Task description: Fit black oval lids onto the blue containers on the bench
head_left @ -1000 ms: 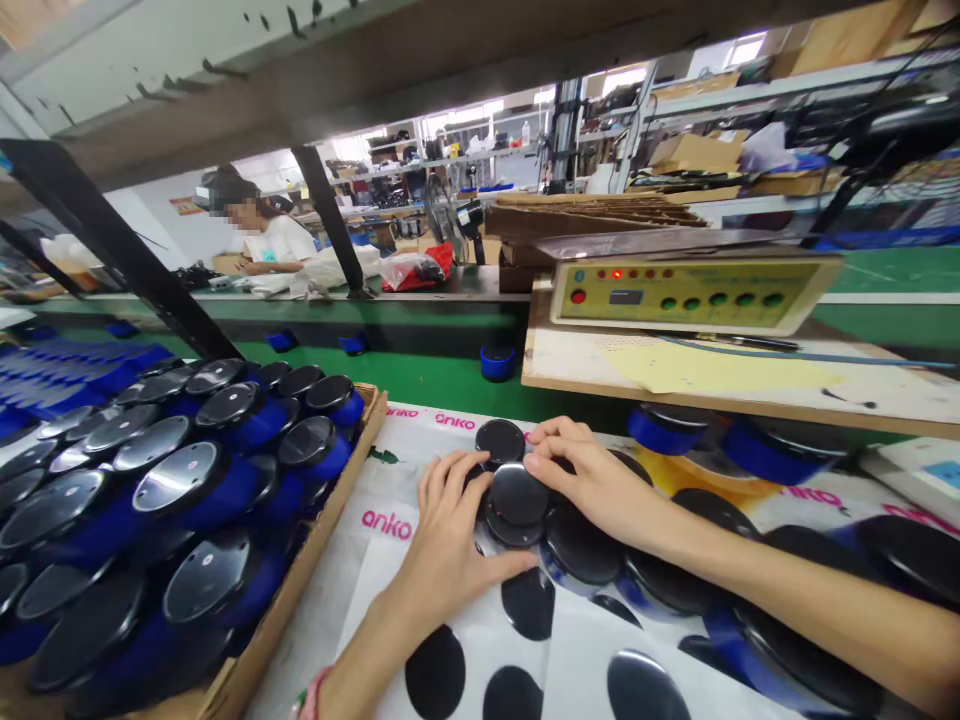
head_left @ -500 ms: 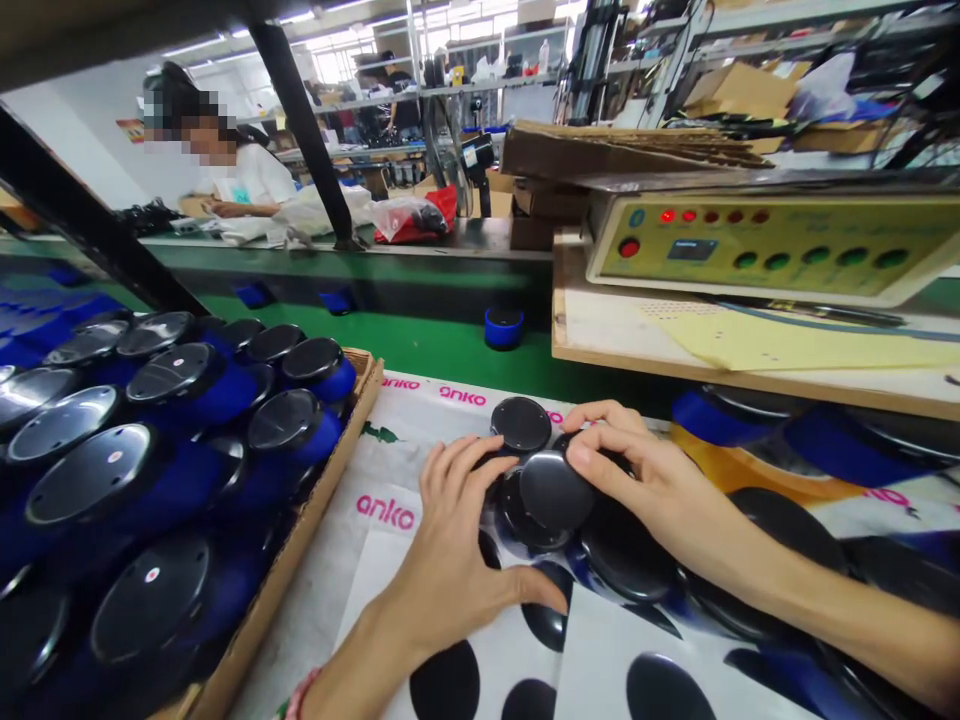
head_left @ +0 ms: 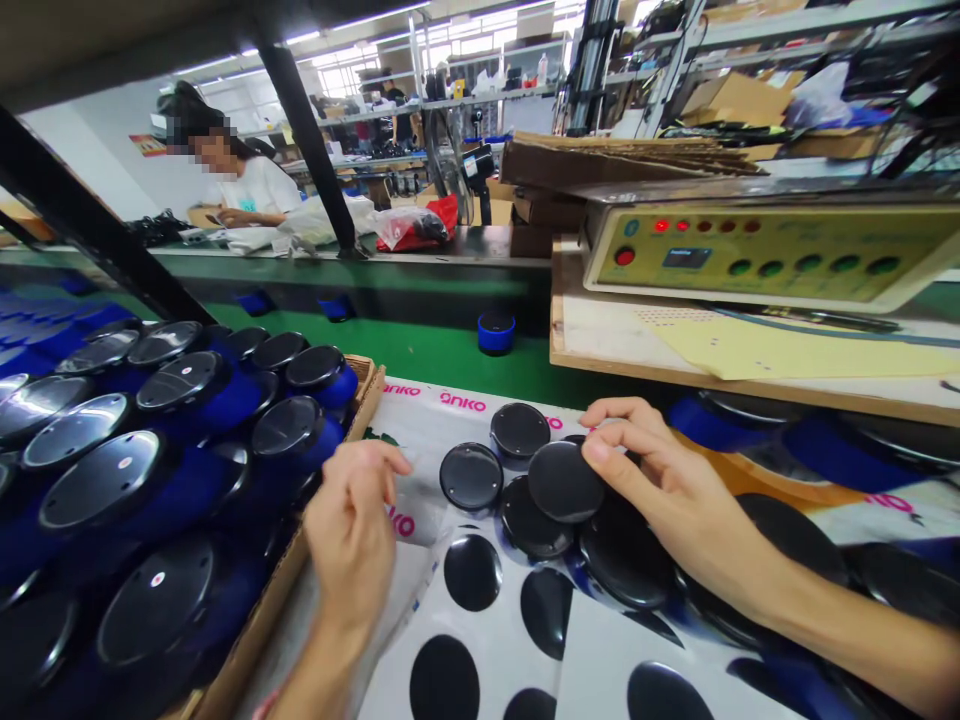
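My right hand point(head_left: 667, 480) pinches the rim of a round black disc point(head_left: 564, 482), which lies tilted on top of a row of similar overlapping discs point(head_left: 626, 555). My left hand point(head_left: 352, 520) is off to the left, apart from the discs. Its fingers are curled together over the white printed "anko" sheet point(head_left: 442, 405), seemingly on a thin clear film point(head_left: 424, 525); I cannot be sure of that film. Two more black discs point(head_left: 471, 476) point(head_left: 519, 428) lie flat between the hands.
A cardboard tray point(head_left: 366, 392) at left holds several blue, black-topped round units point(head_left: 289, 428). Behind runs a green conveyor point(head_left: 420, 352) carrying one blue unit point(head_left: 496, 331). A wooden shelf point(head_left: 600, 355) at right bears a yellow-green control box point(head_left: 765, 255). A co-worker point(head_left: 251, 190) sits at back left.
My left hand has let go of the disc and pulled back to the left, fingers curling shut. Another flat disc now shows where it was. My right hand stays on the disc.
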`<state>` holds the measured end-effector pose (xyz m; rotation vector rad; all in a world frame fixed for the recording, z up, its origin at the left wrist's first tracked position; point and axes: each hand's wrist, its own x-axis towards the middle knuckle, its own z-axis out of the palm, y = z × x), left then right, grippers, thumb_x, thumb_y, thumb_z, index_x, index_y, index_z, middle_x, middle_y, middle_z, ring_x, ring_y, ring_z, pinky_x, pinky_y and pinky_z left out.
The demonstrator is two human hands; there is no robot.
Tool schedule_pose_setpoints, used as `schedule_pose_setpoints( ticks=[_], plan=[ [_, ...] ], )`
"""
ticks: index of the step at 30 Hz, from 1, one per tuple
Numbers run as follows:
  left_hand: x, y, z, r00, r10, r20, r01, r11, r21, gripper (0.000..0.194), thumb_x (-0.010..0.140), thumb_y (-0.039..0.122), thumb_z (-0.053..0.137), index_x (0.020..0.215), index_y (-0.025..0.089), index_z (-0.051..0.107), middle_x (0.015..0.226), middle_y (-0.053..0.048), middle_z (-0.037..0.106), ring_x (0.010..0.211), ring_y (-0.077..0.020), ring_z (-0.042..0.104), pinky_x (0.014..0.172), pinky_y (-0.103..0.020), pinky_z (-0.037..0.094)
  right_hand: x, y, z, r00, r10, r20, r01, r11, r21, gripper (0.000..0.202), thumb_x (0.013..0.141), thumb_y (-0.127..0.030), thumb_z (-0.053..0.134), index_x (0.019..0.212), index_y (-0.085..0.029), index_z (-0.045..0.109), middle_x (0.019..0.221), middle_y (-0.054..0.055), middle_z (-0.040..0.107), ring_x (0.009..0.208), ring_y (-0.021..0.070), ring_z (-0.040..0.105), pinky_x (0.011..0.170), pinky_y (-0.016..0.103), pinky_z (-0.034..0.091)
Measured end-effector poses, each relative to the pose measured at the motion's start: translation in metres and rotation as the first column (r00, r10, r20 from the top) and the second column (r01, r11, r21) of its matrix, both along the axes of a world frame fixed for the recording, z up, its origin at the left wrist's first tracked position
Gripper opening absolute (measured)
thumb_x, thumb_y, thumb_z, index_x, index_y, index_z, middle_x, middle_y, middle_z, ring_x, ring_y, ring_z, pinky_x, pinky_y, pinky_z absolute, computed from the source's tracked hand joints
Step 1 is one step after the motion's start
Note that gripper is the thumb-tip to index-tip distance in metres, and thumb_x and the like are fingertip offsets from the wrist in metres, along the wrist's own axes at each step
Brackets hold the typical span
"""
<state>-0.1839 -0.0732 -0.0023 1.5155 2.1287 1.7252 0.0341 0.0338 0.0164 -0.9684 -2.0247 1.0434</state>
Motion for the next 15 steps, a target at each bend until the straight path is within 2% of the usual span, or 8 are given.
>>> schedule_pose_setpoints(
  ticks=[2, 3, 4, 6, 8, 9, 11, 15],
  plan=[
    [-0.010, 0.003, 0.002, 0.977, 0.164, -0.134, -0.163, 0.986, 0.013, 0.016, 0.091, 0.033, 0.049, 0.093, 0.019, 0.058, 0.106, -0.007, 0.054, 0.100, -0.0210, 0.053, 0.087, -0.038, 0.043, -0.001, 0.001, -0.004, 0.998, 0.008, 0.061, -0.008, 1.000, 0.004, 0.029, 0.091, -0.046, 0.046, 0.075, -0.024, 0.058, 0.105, 0.003, 0.047, 0.105, 0.0213, 0.044, 0.099, 0.041, 0.032],
    [-0.011, 0.004, 0.001, 0.959, 0.171, -0.224, -0.171, 0.985, 0.019, 0.026, 0.087, 0.034, 0.055, 0.108, 0.019, 0.055, 0.116, -0.010, 0.049, 0.108, -0.0237, 0.050, 0.091, -0.040, 0.041, -0.002, 0.001, -0.005, 0.996, 0.009, 0.093, -0.010, 1.000, 0.009, 0.029, 0.091, -0.046, 0.046, 0.075, -0.024, 0.057, 0.106, 0.003, 0.047, 0.106, 0.0214, 0.044, 0.099, 0.041, 0.031],
    [-0.009, 0.004, 0.000, 0.942, 0.128, -0.309, -0.134, 0.991, 0.001, 0.040, 0.085, 0.037, 0.059, 0.119, 0.019, 0.050, 0.124, -0.012, 0.043, 0.115, -0.0264, 0.045, 0.095, -0.043, 0.038, -0.003, 0.001, -0.006, 0.993, 0.008, 0.121, -0.010, 1.000, 0.015, 0.030, 0.091, -0.046, 0.046, 0.074, -0.024, 0.057, 0.106, 0.003, 0.048, 0.107, 0.0216, 0.043, 0.099, 0.042, 0.031],
    [0.002, 0.005, -0.004, 0.890, -0.091, -0.447, 0.036, 0.991, -0.130, 0.053, 0.081, 0.047, 0.062, 0.125, 0.023, 0.047, 0.131, -0.013, 0.038, 0.124, -0.0314, 0.034, 0.101, -0.050, 0.031, -0.005, 0.000, -0.007, 0.987, 0.004, 0.162, -0.008, 1.000, 0.022, 0.031, 0.091, -0.045, 0.046, 0.072, -0.024, 0.056, 0.107, 0.003, 0.049, 0.109, 0.0224, 0.043, 0.100, 0.043, 0.030],
    [0.016, 0.005, -0.010, 0.794, -0.334, -0.508, 0.186, 0.929, -0.320, 0.064, 0.073, 0.062, 0.062, 0.123, 0.024, 0.050, 0.133, -0.012, 0.036, 0.128, -0.0361, 0.026, 0.103, -0.056, 0.026, -0.007, -0.001, -0.006, 0.984, 0.010, 0.179, -0.014, 1.000, 0.019, 0.030, 0.090, -0.044, 0.046, 0.071, -0.024, 0.057, 0.109, 0.003, 0.049, 0.112, 0.0231, 0.042, 0.101, 0.044, 0.029],
    [0.022, 0.005, -0.013, 0.756, -0.407, -0.512, 0.221, 0.896, -0.386, 0.070, 0.070, 0.065, 0.063, 0.124, 0.024, 0.049, 0.135, -0.013, 0.034, 0.129, -0.0375, 0.024, 0.103, -0.057, 0.025, -0.007, -0.002, -0.006, 0.983, 0.017, 0.185, -0.020, 1.000, 0.019, 0.030, 0.090, -0.044, 0.046, 0.071, -0.024, 0.057, 0.111, 0.003, 0.049, 0.113, 0.0234, 0.042, 0.102, 0.045, 0.028],
    [0.030, 0.005, -0.018, 0.733, -0.472, -0.490, 0.254, 0.858, -0.446, 0.072, 0.071, 0.063, 0.063, 0.128, 0.023, 0.044, 0.137, -0.014, 0.033, 0.130, -0.0370, 0.021, 0.104, -0.057, 0.025, -0.008, -0.003, -0.005, 0.978, 0.037, 0.205, -0.044, 0.999, 0.029, 0.029, 0.090, -0.043, 0.047, 0.071, -0.024, 0.058, 0.114, 0.003, 0.049, 0.116, 0.0240, 0.041, 0.103, 0.046, 0.027],
    [0.031, 0.004, -0.022, 0.763, -0.532, -0.368, 0.320, 0.805, -0.500, 0.060, 0.079, 0.054, 0.060, 0.129, 0.028, 0.041, 0.139, -0.011, 0.027, 0.131, -0.0327, 0.017, 0.104, -0.054, 0.027, -0.007, -0.002, -0.004, 0.963, 0.088, 0.256, -0.109, 0.992, 0.068, 0.028, 0.091, -0.042, 0.046, 0.073, -0.024, 0.058, 0.116, 0.003, 0.050, 0.119, 0.0241, 0.039, 0.104, 0.047, 0.028]
  ],
)
